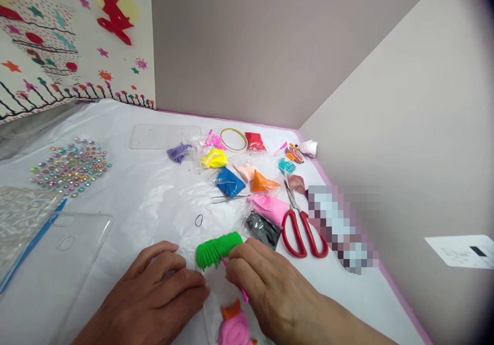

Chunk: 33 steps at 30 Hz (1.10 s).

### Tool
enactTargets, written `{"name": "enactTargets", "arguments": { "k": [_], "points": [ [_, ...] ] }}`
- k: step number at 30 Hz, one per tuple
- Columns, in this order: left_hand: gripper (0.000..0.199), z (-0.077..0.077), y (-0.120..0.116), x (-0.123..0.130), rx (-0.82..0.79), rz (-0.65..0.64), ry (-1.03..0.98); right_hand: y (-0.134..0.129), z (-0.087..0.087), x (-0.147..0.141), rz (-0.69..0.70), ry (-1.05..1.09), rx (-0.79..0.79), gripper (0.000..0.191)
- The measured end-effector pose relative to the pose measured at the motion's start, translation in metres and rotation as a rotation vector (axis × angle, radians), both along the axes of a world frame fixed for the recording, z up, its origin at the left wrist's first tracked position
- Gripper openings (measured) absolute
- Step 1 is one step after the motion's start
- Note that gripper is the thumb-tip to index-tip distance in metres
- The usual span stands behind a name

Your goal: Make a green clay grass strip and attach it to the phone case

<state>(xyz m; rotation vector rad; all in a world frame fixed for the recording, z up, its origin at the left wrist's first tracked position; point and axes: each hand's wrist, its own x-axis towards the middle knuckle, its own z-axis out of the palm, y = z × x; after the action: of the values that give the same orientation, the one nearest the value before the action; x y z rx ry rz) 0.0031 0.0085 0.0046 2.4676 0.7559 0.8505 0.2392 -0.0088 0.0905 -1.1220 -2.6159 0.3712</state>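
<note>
My right hand (266,278) pinches a thin pink clay modelling tool (244,294), its tip against the lower edge of a green clay piece (219,248). That edge is cut into a row of narrow fringe-like strips, while the right end is smooth. My left hand (165,288) rests on the table just left of the green clay, fingers lightly bent, holding nothing that shows. Below the green clay, near the bottom edge, lies a pink spiral clay figure (236,329) with orange parts, partly cut off by the frame.
Red-handled scissors (295,211) lie right, beside bags of black clay (264,228) and pink clay (269,207). Farther back are blue (229,182), yellow (214,158) and red clay (255,141), plus tweezers (229,198). Leftward are gems (73,167) and a clear phone case (46,278).
</note>
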Motion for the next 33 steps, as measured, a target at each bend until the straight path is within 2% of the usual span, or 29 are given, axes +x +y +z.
{"name": "enactTargets", "arguments": {
  "k": [3, 9, 15, 18, 21, 23, 25, 29, 33],
  "points": [
    [0.026, 0.0, 0.0, 0.0, 0.01, -0.002, -0.004, 0.0, 0.0, 0.0, 0.002, -0.002, -0.007, 0.022],
    [0.034, 0.005, 0.0, 0.002, 0.01, 0.003, -0.014, -0.001, 0.002, 0.0, -0.006, -0.014, -0.014, 0.02],
    [0.031, 0.005, 0.0, 0.001, 0.039, 0.003, -0.017, -0.001, 0.003, 0.002, -0.018, -0.033, -0.042, 0.027],
    [0.034, 0.005, 0.001, 0.001, 0.054, 0.014, -0.017, 0.001, 0.009, 0.004, -0.066, -0.031, -0.167, 0.028],
    [0.035, 0.008, 0.003, 0.005, 0.064, 0.032, -0.025, 0.003, 0.014, 0.007, -0.098, 0.087, -0.315, 0.023],
    [0.036, 0.011, 0.004, 0.009, 0.077, 0.047, -0.037, 0.003, 0.013, 0.008, -0.132, 0.226, -0.278, 0.014],
    [0.04, 0.015, 0.006, 0.012, 0.095, 0.063, -0.052, 0.003, 0.009, 0.007, -0.204, 0.339, -0.148, 0.008],
    [0.045, 0.016, 0.003, 0.014, 0.108, 0.085, -0.077, 0.002, -0.003, 0.004, -0.301, 0.393, 0.098, 0.009],
    [0.039, 0.002, -0.01, 0.014, 0.21, 0.086, -0.045, 0.001, -0.011, 0.004, -0.288, 0.373, 0.088, 0.01]
  ]
}}
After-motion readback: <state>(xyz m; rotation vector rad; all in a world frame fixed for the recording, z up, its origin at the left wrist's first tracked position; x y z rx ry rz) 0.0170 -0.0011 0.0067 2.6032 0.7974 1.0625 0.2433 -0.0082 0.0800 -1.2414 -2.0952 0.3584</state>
